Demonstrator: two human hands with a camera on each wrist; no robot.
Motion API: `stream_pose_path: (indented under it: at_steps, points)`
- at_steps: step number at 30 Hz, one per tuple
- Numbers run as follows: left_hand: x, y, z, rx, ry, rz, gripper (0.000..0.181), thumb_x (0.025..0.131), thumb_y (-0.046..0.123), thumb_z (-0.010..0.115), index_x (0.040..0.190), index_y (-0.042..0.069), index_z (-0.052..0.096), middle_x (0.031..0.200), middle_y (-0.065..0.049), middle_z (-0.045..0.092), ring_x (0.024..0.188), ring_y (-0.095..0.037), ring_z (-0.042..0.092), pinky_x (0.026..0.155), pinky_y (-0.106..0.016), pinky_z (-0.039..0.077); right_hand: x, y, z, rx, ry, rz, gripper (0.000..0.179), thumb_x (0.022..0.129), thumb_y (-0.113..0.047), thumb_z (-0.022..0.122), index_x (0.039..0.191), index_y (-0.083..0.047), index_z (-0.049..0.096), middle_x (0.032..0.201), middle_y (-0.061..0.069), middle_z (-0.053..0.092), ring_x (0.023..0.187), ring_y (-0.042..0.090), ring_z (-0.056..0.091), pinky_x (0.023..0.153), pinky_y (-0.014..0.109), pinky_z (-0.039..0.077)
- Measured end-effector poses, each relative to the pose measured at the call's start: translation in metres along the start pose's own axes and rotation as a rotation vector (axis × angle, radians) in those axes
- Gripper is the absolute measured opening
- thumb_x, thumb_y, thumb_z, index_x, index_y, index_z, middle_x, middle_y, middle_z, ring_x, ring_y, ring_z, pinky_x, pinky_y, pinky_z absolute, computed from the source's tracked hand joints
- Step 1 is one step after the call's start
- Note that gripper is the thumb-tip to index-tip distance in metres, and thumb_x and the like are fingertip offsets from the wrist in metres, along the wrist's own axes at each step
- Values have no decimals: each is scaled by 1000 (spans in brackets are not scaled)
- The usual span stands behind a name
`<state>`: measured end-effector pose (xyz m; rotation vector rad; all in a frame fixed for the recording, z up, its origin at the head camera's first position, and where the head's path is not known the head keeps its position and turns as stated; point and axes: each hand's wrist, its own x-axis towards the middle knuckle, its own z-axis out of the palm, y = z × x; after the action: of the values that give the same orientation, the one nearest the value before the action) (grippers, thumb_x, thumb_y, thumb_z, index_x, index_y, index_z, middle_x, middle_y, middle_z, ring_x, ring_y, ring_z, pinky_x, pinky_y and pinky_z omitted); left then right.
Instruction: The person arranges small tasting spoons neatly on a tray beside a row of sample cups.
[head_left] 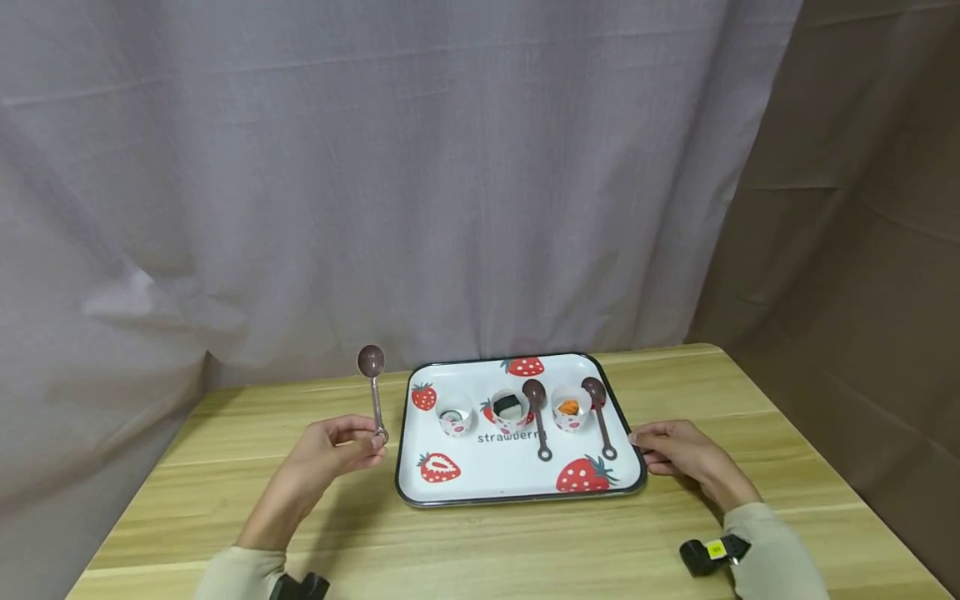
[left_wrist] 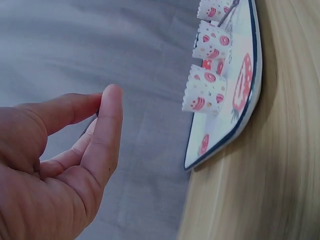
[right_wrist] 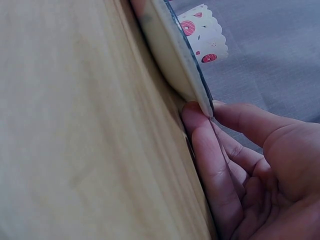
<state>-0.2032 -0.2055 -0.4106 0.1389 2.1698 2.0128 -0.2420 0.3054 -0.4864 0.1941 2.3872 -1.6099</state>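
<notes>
My left hand (head_left: 330,454) pinches the ring end of a brown measuring spoon (head_left: 371,362), which stands bowl-up left of the tray. In the left wrist view the fingers hide most of that spoon. My right hand (head_left: 686,454) grips the right rim of the white strawberry tray (head_left: 480,487), thumb on top and fingers beneath, as the right wrist view shows. On the tray are three patterned paper cups: the left cup (head_left: 455,425) with something pale inside, the middle cup (head_left: 511,423) with black and whitish pieces, the right cup (head_left: 570,421) with an orange piece.
Two more brown spoons lie on the tray, one spoon (head_left: 542,425) beside the middle cup and another spoon (head_left: 602,421) beside the right cup. The tray sits toward the back of the wooden table (head_left: 525,550). A grey curtain (head_left: 450,183) hangs behind.
</notes>
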Motion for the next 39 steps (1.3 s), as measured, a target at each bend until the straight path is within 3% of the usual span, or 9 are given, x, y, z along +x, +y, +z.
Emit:
stream_pose_path:
  at_steps: [11, 20, 33, 39]
  points:
    - [9, 7, 18, -13, -9, 6, 34, 98, -6, 66, 127, -20, 56, 104, -18, 72, 92, -17, 75, 88, -30, 62, -3, -1, -2, 37, -17, -12, 46, 105, -16, 63, 135, 18, 56, 86, -2, 66, 72, 6, 63, 66, 22, 60]
    - [19, 14, 37, 2, -24, 16, 33, 97, -2, 68, 125, -18, 60, 97, -12, 74, 86, -14, 74, 82, -28, 63, -1, 0, -3, 31, -16, -17, 47, 105, -17, 63, 135, 18, 56, 89, -3, 67, 74, 7, 63, 67, 23, 61]
    - [31, 8, 59, -15, 13, 11, 24, 96, -7, 65, 118, -18, 64, 92, -11, 74, 77, -11, 71, 73, -24, 62, -1, -1, 1, -6, 7, 10, 50, 104, -21, 66, 137, 17, 56, 97, 2, 70, 80, 11, 65, 71, 25, 62]
    - [37, 6, 70, -27, 33, -14, 20, 97, -8, 63, 114, -16, 66, 93, -12, 73, 76, -11, 70, 71, -22, 61, -2, 0, 0, 16, -6, -4, 47, 105, -19, 65, 135, 17, 57, 91, 0, 68, 76, 9, 64, 68, 24, 61]
